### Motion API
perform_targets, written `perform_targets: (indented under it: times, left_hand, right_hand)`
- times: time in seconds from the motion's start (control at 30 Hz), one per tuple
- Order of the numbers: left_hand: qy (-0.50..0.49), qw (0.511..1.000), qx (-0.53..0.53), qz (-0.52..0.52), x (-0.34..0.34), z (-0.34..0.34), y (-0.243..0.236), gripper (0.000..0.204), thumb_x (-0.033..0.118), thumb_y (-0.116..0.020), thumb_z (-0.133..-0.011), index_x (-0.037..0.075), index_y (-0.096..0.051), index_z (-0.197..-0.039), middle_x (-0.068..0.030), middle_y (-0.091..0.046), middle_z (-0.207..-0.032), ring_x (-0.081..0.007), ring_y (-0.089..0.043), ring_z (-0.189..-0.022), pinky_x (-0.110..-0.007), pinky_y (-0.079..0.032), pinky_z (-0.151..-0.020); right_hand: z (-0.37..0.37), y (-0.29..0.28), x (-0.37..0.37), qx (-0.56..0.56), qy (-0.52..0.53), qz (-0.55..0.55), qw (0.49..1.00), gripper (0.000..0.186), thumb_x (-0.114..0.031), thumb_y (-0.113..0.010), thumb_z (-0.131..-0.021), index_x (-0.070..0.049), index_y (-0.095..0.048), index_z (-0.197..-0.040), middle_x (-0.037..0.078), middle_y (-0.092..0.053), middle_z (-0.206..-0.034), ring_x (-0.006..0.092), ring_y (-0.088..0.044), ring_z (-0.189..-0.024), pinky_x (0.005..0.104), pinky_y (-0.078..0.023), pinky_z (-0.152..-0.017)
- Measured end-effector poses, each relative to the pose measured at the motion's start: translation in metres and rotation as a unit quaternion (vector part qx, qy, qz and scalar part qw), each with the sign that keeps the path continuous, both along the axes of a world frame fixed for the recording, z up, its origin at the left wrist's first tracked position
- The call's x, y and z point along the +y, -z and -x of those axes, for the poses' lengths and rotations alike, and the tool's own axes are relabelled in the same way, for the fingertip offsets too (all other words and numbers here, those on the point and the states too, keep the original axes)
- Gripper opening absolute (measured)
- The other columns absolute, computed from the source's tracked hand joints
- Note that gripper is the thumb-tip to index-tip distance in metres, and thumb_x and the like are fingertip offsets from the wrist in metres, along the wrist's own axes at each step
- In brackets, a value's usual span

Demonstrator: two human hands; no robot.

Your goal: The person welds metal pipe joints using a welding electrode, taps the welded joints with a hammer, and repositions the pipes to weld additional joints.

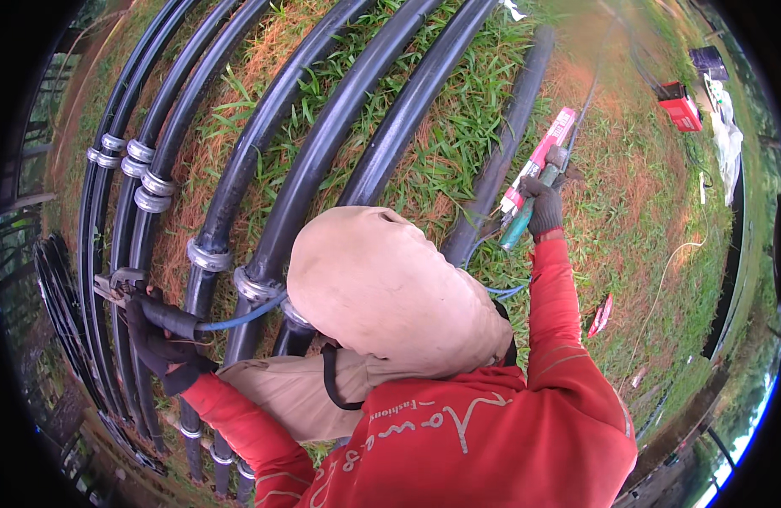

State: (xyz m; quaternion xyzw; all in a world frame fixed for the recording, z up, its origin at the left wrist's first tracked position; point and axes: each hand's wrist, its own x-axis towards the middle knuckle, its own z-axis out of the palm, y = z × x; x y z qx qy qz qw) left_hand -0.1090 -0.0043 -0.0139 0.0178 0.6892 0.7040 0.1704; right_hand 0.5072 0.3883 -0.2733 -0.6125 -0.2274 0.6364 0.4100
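Observation:
My left hand [166,343], in a dark glove, is closed around the black sleeve [168,317] of a grey metal clamp [119,286]. A blue cable [246,317] runs from that sleeve. The clamp is over the black pipes at left; whether it grips one I cannot tell. My right hand [545,207], also gloved, is wrapped around a green-handled tool [517,227] with a grey end [557,157]; its exact kind is unclear. Alongside it lies a pink and white carton [547,144] with pale rods at its lower end; whether my fingers hold it too is hidden.
Several long black pipes [323,144] with silver collars [208,256] run across the grass. A duller dark pipe [513,118] lies beside the carton. My beige-trousered leg [390,288] fills the middle. At right are a red box [680,108], white sheeting [727,140] and a red wrapper [600,316].

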Motion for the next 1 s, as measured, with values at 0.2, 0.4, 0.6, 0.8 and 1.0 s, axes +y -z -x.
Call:
perform_targets:
  times: [0.2,0.4,0.6,0.8,1.0]
  left_hand:
    - [0.021,1.0,-0.008,0.016,-0.012,0.009,-0.002,0.063,0.042,-0.054,-0.117,-0.003,-0.05,-0.162,-0.0205,-0.063,-0.153,-0.03,-0.059,-0.144,-0.041,-0.052,-0.113]
    - [-0.047,0.999,0.002,0.02,0.016,-0.03,-0.03,0.062,0.042,-0.053,-0.117,-0.001,-0.053,-0.162,-0.0205,-0.072,-0.139,-0.007,-0.055,-0.064,-0.022,-0.045,-0.055]
    - [-0.063,0.997,-0.026,-0.029,0.044,-0.029,-0.012,0.057,0.037,-0.054,-0.116,0.0,-0.055,-0.161,-0.0207,-0.072,-0.14,-0.0138,-0.069,-0.087,-0.026,-0.055,-0.07]
    - [-0.038,0.998,-0.045,-0.031,0.023,-0.023,-0.014,0.054,0.035,-0.055,-0.116,-0.002,-0.058,-0.155,-0.0193,-0.075,-0.132,-0.0149,-0.069,-0.083,-0.026,-0.055,-0.068]
    - [-0.085,0.99,-0.11,-0.032,0.028,-0.017,-0.019,0.048,0.036,-0.064,-0.112,-0.002,-0.066,-0.142,-0.0171,-0.078,-0.115,-0.0091,-0.054,-0.06,-0.024,-0.044,-0.053]
  right_hand:
    - [0.052,0.013,0.048,-0.039,-0.12,-0.023,0.992,0.019,-0.007,-0.074,-0.1,0.008,-0.08,-0.111,0.003,-0.071,-0.095,0.0126,-0.064,-0.085,0.028,-0.052,-0.08]
    - [0.155,0.054,0.107,-0.114,-0.199,-0.038,0.973,0.027,-0.009,-0.062,-0.098,0.002,-0.085,-0.107,0.009,-0.079,-0.103,0.0173,-0.072,-0.092,0.0314,-0.057,-0.083]
    - [0.145,0.165,0.146,-0.113,-0.112,-0.074,0.984,0.029,-0.008,-0.058,-0.1,0.002,-0.081,-0.113,0.012,-0.079,-0.103,0.0193,-0.072,-0.088,0.0325,-0.057,-0.076]
    - [0.185,0.132,0.07,-0.117,-0.12,0.056,0.984,0.026,-0.008,-0.062,-0.101,0.003,-0.082,-0.112,0.009,-0.079,-0.098,0.0173,-0.069,-0.078,0.0328,-0.054,-0.069]
    - [0.174,0.096,0.073,-0.194,-0.159,0.13,0.959,0.025,-0.01,-0.074,-0.097,-0.002,-0.082,-0.119,0.012,-0.082,-0.102,0.0231,-0.076,-0.088,0.0363,-0.058,-0.075]
